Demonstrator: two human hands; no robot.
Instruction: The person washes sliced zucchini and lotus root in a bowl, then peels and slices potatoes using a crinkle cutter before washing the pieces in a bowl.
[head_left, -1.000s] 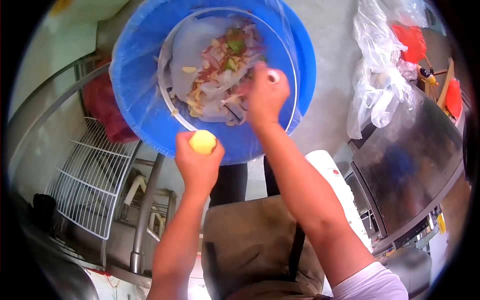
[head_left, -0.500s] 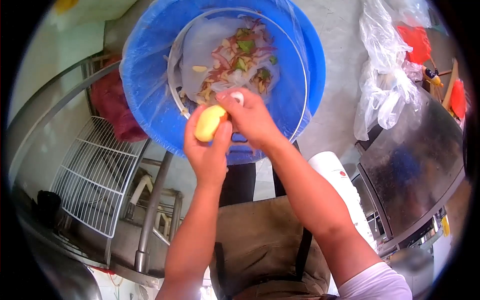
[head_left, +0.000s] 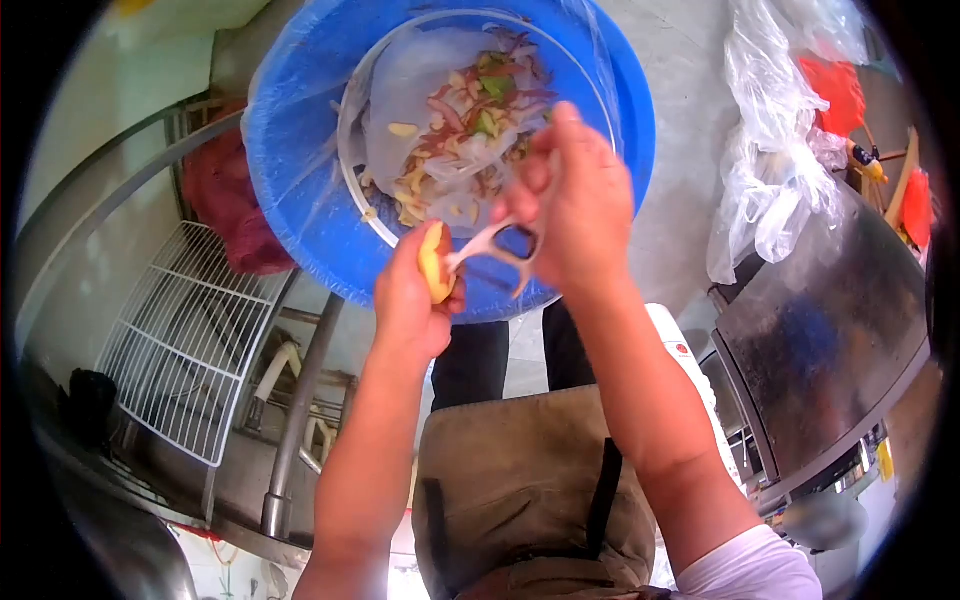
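Observation:
My left hand (head_left: 407, 305) grips a yellow, peeled potato (head_left: 431, 262), with its fingers wrapped round it. A pale, fork-shaped peeler (head_left: 487, 243) is held by my right hand (head_left: 585, 210). Its narrow end points left and appears to touch the potato's side, while the forked part lies by my right fingers. Both hands are over the near side of a blue bin (head_left: 290, 130) lined with clear plastic. Inside the bin are reddish and yellow peelings (head_left: 455, 140) and some green scraps (head_left: 495, 87).
To the left stand a white wire rack (head_left: 195, 345), metal rails (head_left: 300, 430) and a dark red sack (head_left: 225, 205). Clear plastic bags (head_left: 770, 170) hang at the right above a dark metal surface (head_left: 825, 325). A white cylindrical container (head_left: 690, 365) is beside my right forearm.
My right hand has moved right and turned, bringing the peeler's narrow end toward the potato. My left hand has turned the potato, which now shows a narrower side.

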